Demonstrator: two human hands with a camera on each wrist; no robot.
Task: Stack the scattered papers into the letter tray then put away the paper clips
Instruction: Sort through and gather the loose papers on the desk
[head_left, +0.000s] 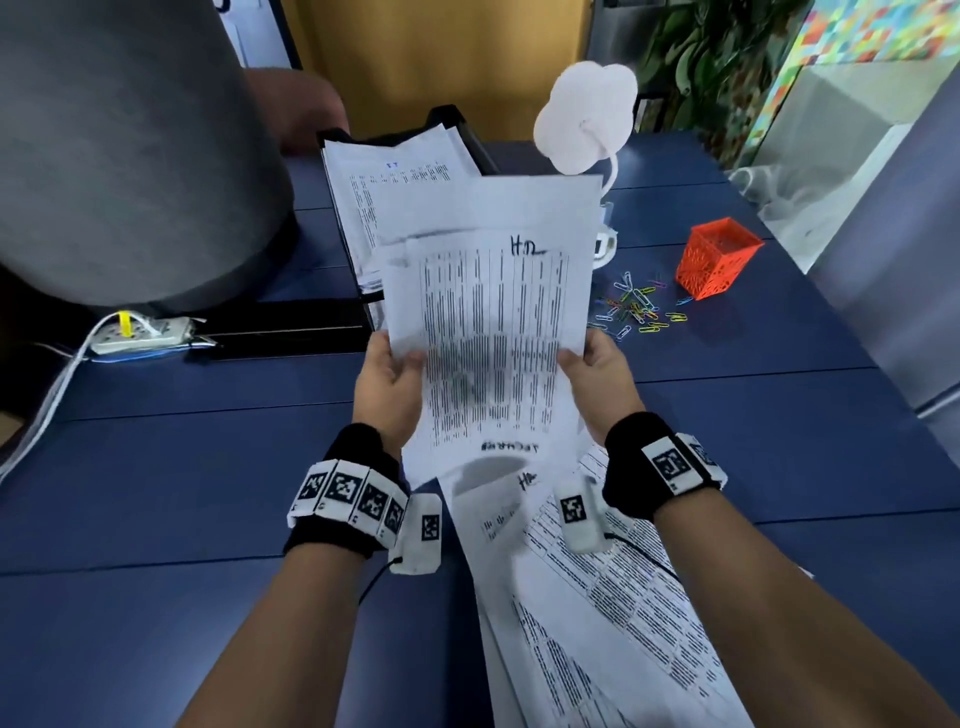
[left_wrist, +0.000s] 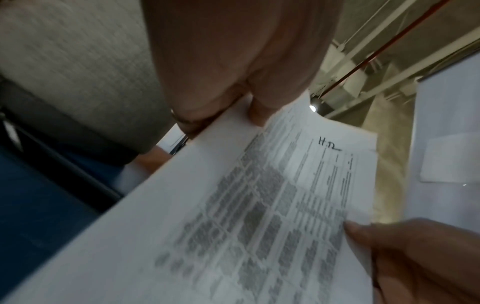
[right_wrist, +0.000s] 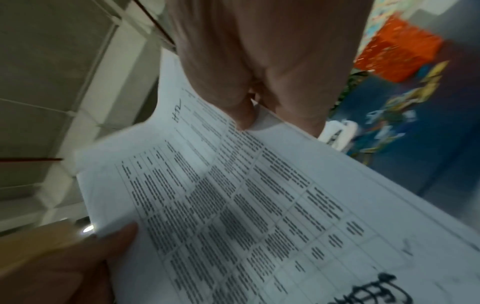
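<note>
White sheets (head_left: 488, 332) printed with tables are held up over the blue worktop (head_left: 182, 467), one grip on each side edge. The left hand (head_left: 389, 384) pinches the sheets at their 9 o'clock edge, thumb on the printed face and fingers behind; the left wrist view shows that thumb (left_wrist: 259, 111) lying on the margin. The right hand (head_left: 597, 379) pinches the 3 o'clock edge the same way, its thumb (right_wrist: 244, 115) on the face near the handwritten mark. Both grips are closed on the sheets, so the paper spans the gap between them and rises toward 12 o'clock. Just beyond its top edge, at 12 o'clock, stands the black tray (head_left: 467, 135), with papers already lying in it. More papers (head_left: 597, 597) lie flat on the worktop at 6 o'clock, under the right forearm. Coloured clips (head_left: 639, 309) lie scattered at 2 o'clock from the right hand, near an orange basket (head_left: 717, 257). A white lamp (head_left: 587, 114) stands at 12 o'clock, beside the tray.
</note>
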